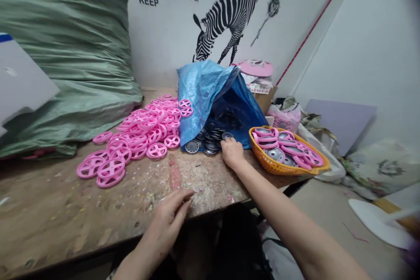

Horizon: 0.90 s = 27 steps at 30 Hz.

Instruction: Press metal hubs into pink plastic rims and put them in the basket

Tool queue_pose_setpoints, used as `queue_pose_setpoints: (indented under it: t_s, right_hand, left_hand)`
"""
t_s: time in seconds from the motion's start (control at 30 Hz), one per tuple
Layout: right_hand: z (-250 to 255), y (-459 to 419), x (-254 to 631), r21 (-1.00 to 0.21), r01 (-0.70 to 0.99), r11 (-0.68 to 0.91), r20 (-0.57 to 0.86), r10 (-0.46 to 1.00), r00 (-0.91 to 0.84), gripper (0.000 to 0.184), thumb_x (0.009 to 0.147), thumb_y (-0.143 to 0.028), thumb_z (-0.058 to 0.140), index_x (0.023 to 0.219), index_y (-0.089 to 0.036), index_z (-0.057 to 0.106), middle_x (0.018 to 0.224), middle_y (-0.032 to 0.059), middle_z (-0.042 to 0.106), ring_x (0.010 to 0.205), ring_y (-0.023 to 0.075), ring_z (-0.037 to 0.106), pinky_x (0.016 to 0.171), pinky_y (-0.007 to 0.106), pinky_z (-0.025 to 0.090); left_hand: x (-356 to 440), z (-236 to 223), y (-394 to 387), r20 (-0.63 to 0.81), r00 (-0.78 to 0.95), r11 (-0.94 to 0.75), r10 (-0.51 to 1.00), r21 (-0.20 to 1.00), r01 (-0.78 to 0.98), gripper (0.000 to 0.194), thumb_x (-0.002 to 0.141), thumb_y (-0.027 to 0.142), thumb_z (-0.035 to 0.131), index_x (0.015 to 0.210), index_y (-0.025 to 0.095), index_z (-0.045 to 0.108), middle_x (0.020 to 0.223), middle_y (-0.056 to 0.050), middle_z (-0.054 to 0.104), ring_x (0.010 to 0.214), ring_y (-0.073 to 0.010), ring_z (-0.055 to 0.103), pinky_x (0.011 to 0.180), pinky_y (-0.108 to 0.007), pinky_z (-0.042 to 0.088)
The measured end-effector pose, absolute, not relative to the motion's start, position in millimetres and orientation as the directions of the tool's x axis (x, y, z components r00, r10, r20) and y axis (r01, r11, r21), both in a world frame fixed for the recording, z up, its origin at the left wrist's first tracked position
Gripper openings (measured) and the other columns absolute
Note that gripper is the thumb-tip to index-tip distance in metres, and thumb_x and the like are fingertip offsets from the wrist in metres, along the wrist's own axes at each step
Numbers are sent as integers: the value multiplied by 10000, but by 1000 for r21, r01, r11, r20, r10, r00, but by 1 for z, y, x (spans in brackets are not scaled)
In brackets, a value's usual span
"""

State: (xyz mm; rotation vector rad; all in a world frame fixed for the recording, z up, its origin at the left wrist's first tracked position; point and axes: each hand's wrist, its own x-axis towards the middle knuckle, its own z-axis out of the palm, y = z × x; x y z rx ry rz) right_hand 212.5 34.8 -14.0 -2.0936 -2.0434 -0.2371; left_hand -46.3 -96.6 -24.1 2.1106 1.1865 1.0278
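At the mouth of a blue plastic bag (200, 83), my right hand (233, 154) has its fingers closed on the edge of a grey wheel cover (227, 135). Several more grey wheel covers (210, 140) spill from the bag in a heap. My left hand (169, 212) rests at the table's front edge, with thumb and forefinger slightly apart and nothing visible between them. Left of the bag lies a big pile of pink spoked wheels (141, 127). An orange basket (272, 166) to the right of my right hand holds pink wheels with grey covers fitted in them.
The worn wooden table (49, 210) has scraps and a reddish mark on it. A large green sack (65, 52) stands at the back left, beside a white panel (22, 78). Behind the basket are a cardboard box (264, 98) and plastic bags (285, 116).
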Motion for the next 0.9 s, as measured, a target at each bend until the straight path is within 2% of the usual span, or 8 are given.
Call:
queue_pose_setpoints:
  t_s: [0.2,0.37,0.53,0.63,0.7,0.77,0.9]
  right_hand:
    - [-16,26,231,-127,990,56,331,944,-10,236,936,-166,518,1013,-183,741,1124,123,728,1052,271,621,844,355,476]
    - [-18,14,238,-299,949,102,459,887,50,225,940,-225,555,1074,-178,730,1132,114,738,1043,256,663,909,352,489]
    - [-22,-10,224,-472,856,212,536,840,87,230,961,-260,526,1056,-180,719,1028,71,767,932,202,714,846,306,544]
    - [-20,-34,207,-533,735,420,632,775,15,197,955,-251,549,1044,-208,721,1014,54,767,930,191,713,850,318,557]
    - [-18,-51,195,-499,635,589,716,694,-80,186,949,-218,566,1048,-229,724,1027,56,762,965,196,702,878,347,554]
    - [-16,-65,184,-405,593,696,763,615,-200,209,946,-177,567,1063,-243,726,1056,61,757,995,198,686,889,363,554]
    - [-20,-83,170,-235,608,758,773,525,-356,274,937,-115,542,1096,-237,728,1147,83,739,1094,220,643,921,387,554]
  left_hand:
    - [-44,-24,-94,309,313,-427,898,783,451,290,920,309,492,1043,194,728,999,-105,751,955,-248,709,797,-365,598]
    - [-42,-24,-91,223,298,-330,928,863,382,284,898,327,530,1052,192,728,920,-97,727,768,-210,693,610,-287,564]
    - [-30,-19,-91,-19,246,-31,969,979,199,344,854,387,614,1101,157,678,794,-55,677,623,-164,644,487,-239,512]
    - [-21,-12,-89,-202,261,223,944,973,-54,425,848,431,648,1147,133,614,770,-42,660,593,-147,639,453,-216,505]
    - [-17,-7,-85,-299,300,367,906,908,-203,404,886,440,621,1140,128,591,771,-48,667,571,-133,641,450,-203,506]
    - [-13,-4,-81,-352,351,458,868,840,-290,334,936,419,569,1072,116,599,762,-64,679,547,-121,642,457,-194,515]
    - [-8,-5,-73,-353,379,490,855,788,-371,164,929,268,595,912,106,616,713,-54,681,501,-94,637,457,-164,519]
